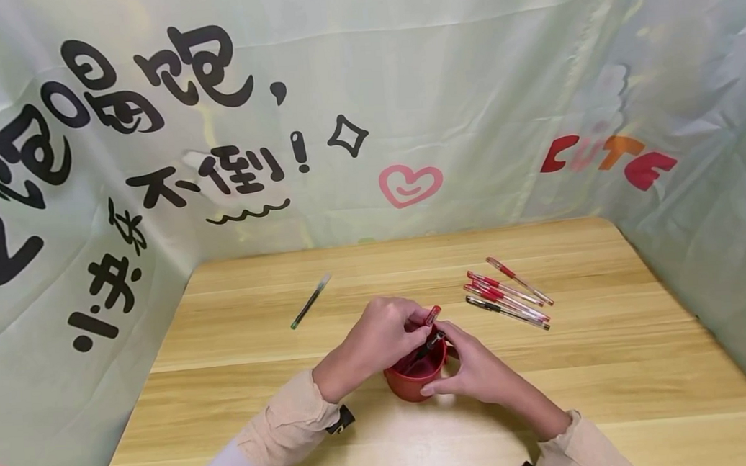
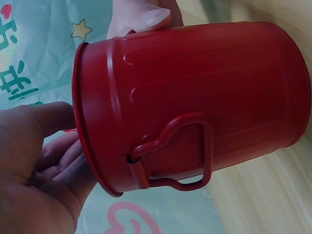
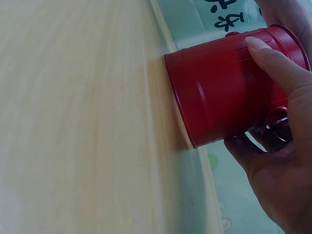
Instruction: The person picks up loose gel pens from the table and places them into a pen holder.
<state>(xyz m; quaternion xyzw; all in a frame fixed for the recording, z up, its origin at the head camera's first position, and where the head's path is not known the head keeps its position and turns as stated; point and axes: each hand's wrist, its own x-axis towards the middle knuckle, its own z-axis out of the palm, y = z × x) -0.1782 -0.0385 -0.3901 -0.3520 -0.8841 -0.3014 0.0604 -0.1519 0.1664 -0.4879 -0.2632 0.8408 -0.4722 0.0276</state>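
Observation:
A red metal cup with a wire handle on its side stands on the table. My right hand grips it from the right, the thumb along the near wall and the other fingers round the far side. At the rim, my left hand pinches a red-capped pen above the mouth of the cup. A black pen leans inside, its end near the rim. In the left wrist view, the left fingers are partly hidden behind the rim.
To the right of the cup lie several red-capped pens and a black-capped pen, side by side. A dark pen with a green end lies at the left on the wooden table. A printed cloth surrounds the table's back and sides.

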